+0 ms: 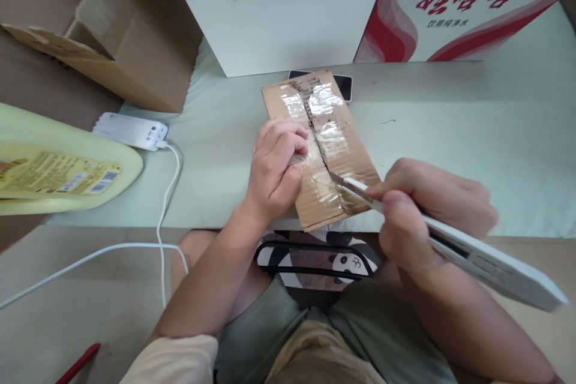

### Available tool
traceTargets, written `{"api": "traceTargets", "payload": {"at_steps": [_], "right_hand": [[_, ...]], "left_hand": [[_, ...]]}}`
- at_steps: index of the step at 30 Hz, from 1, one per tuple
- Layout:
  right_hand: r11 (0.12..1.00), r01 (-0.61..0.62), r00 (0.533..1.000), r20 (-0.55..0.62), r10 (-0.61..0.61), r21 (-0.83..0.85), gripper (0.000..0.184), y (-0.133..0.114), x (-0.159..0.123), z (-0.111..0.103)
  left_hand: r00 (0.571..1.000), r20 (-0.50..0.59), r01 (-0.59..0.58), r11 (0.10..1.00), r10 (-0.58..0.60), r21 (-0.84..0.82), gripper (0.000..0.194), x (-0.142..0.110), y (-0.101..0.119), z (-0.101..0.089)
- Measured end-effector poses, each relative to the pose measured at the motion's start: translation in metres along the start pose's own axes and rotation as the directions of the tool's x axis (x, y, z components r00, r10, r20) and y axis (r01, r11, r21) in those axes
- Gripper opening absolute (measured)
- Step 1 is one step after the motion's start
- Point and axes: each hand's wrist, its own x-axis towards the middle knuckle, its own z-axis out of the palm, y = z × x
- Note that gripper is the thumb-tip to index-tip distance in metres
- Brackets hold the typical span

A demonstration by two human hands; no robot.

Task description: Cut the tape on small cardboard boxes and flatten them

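Observation:
A small flat cardboard parcel (pixel 346 150) wrapped in clear tape lies at the near edge of a pale green surface (pixel 472 132). My left hand (pixel 274 168) rests on its left side, fingers curled and pressing it down. My right hand (pixel 427 210) is closed around a white utility knife (pixel 486 261). The knife's blade tip (pixel 335 178) touches the taped seam running down the parcel's middle. The seam looks split along its length.
A dark phone (pixel 345 85) lies partly under the parcel's far end. A white box (pixel 279 6) and a red-and-white carton (pixel 468 6) stand behind. An open cardboard box (pixel 112 30), a white power strip (pixel 132 130) with cable and a yellow bottle (pixel 58 168) sit to the left.

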Motion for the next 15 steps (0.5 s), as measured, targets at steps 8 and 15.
{"api": "traceTargets", "payload": {"at_steps": [8, 15], "right_hand": [[0.999, -0.011, 1.0, 0.009, 0.01, 0.032, 0.024, -0.0025, 0.0022, -0.0002], [1.0, -0.022, 0.997, 0.07, 0.023, -0.01, 0.025, -0.0041, 0.0046, -0.0032]], "left_hand": [[1.0, 0.001, 0.011, 1.0, -0.011, -0.013, 0.012, -0.0002, 0.0001, -0.0006], [1.0, 0.023, 0.018, 1.0, -0.019, 0.019, 0.018, -0.0004, -0.0017, -0.001]]}}
